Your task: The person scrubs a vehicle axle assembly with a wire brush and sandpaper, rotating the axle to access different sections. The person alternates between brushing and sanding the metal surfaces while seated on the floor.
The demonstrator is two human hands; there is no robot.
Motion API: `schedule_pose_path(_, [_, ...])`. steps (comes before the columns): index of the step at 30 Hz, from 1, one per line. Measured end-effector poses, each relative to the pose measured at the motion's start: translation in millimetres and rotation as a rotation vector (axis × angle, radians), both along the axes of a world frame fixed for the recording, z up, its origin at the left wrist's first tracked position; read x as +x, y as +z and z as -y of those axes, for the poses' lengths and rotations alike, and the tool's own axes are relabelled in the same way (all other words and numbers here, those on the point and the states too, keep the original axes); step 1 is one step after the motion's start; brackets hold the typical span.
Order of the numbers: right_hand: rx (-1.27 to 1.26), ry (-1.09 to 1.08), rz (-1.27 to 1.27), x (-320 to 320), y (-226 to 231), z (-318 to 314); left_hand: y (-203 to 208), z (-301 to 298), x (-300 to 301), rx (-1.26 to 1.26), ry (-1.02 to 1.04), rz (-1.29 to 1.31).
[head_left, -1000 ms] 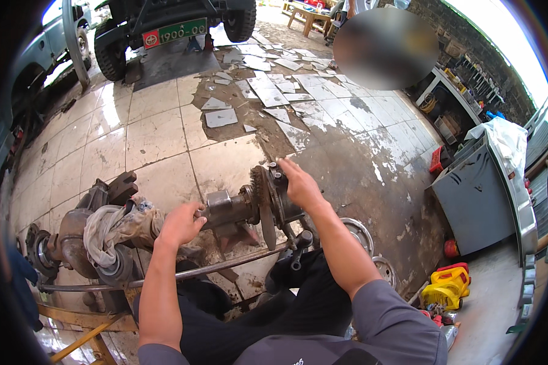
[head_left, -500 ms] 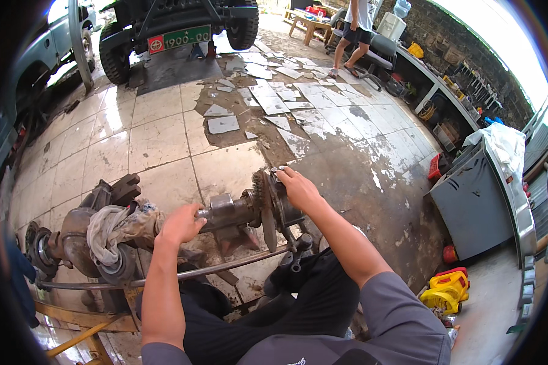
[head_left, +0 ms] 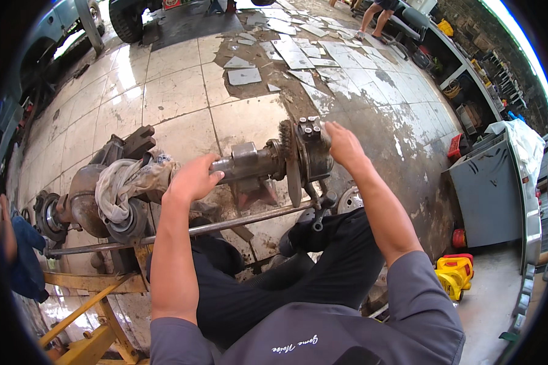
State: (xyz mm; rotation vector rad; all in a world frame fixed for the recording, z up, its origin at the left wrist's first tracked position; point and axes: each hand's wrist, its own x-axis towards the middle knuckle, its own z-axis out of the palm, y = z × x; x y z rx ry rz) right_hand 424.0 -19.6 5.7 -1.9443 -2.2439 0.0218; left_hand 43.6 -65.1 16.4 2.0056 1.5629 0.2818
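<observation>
A dirty vehicle axle lies crosswise in front of me. My left hand is closed round its tube, thumb toward me and fingers over the top. At the axle's right end is a hub assembly with bolt heads on top and a toothed ring beside it. My right hand is at the hub's outer side, fingers extended and touching or nearly touching it; the fingertips are partly hidden. Left of my left hand, a dirty rag drapes over the rounded axle housing. A long rod runs along the near side.
A yellow metal stand is at the lower left, beside another person's arm. Broken tiles litter the floor ahead. At right are a grey cabinet and yellow containers. Another person's legs show at the far side.
My right hand has shifted from the top of the hub, by the bolt heads, to its outer side. My left hand stays on the tube. The view has tilted downward.
</observation>
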Motion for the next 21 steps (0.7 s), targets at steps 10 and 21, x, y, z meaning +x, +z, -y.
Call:
schedule_pose_path(10, [0.068,0.013,0.043,-17.4,6.5,-1.0,17.2,1.1,19.5,-0.012,-0.033,0.005])
schedule_pose_path(21, [0.065,0.097,-0.02,-22.9,-3.6,6.3,8.1,1.3,6.6,-0.088,0.011,0.019])
